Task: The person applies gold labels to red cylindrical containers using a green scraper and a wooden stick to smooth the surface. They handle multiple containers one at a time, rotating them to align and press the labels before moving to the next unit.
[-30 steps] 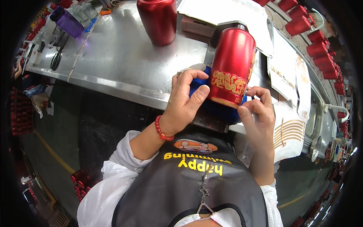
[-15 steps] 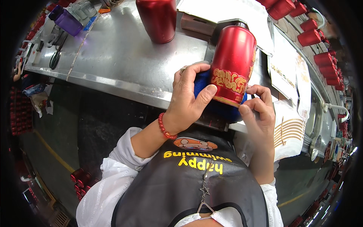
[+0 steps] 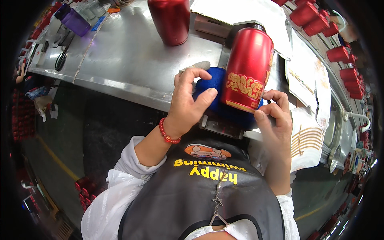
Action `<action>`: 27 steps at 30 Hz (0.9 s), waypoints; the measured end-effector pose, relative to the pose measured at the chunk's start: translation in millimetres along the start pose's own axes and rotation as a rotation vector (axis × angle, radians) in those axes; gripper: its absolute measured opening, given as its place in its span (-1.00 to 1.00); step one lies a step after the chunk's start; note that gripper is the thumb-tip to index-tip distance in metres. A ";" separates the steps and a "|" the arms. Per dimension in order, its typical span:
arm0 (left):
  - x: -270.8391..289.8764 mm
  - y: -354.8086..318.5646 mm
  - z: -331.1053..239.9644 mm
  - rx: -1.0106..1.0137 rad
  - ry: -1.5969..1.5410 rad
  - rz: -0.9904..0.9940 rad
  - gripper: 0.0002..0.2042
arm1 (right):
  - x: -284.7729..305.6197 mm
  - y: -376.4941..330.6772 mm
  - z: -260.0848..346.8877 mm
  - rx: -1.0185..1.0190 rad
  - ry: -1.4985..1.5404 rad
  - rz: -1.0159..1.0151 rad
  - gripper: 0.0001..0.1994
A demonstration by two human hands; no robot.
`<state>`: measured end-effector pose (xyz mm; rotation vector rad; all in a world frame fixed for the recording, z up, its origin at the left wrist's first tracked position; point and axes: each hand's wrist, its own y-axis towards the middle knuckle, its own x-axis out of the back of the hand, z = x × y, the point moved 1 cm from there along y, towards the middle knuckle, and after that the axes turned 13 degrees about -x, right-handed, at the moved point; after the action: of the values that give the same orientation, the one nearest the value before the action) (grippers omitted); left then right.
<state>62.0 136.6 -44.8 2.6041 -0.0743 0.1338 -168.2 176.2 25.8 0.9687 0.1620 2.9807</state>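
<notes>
A glossy red bottle [image 3: 250, 56] with a gold raised pattern round its lower part lies on a blue cloth pad [image 3: 207, 85], its base toward me and its dark neck away. Just left of the bottle, my left hand [image 3: 188, 100] is open above the pad, thumb and index finger apart with nothing between them. A greyish patch shows behind its fingers; I cannot make out what it is. With bent fingers and thumb, my right hand [image 3: 278, 116] grips the bottle's lower right edge. Part of its fingertips is hidden beside the bottle.
On the steel table [image 3: 116, 60], another red vessel [image 3: 172, 24] stands at the back. A purple bottle [image 3: 74, 22] is far left. White sheets [image 3: 308, 84] and a sheet with gold strips [image 3: 306, 140] lie right. Several red vessels [image 3: 316, 22] line the far right.
My left hand has let go of the bottle and drawn off to the left, baring more of the blue pad. My right hand stays at the bottle's lower edge.
</notes>
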 end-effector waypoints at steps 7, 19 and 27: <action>15.8 -15.9 4.0 0.236 -0.224 -0.039 -0.87 | -0.5 -0.7 -0.1 -0.016 0.002 -0.003 -0.85; 24.2 -18.6 1.2 -0.061 0.309 0.062 -0.76 | -1.3 -2.7 0.2 -0.041 -0.019 -0.001 -0.81; 20.2 -36.2 -5.4 -0.236 0.768 0.241 -0.58 | -1.7 -1.7 0.7 -0.009 -0.065 -0.006 -0.79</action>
<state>84.4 169.9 -56.3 2.1386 -0.1170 1.1158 -166.4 177.9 25.3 1.0608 0.1513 2.9371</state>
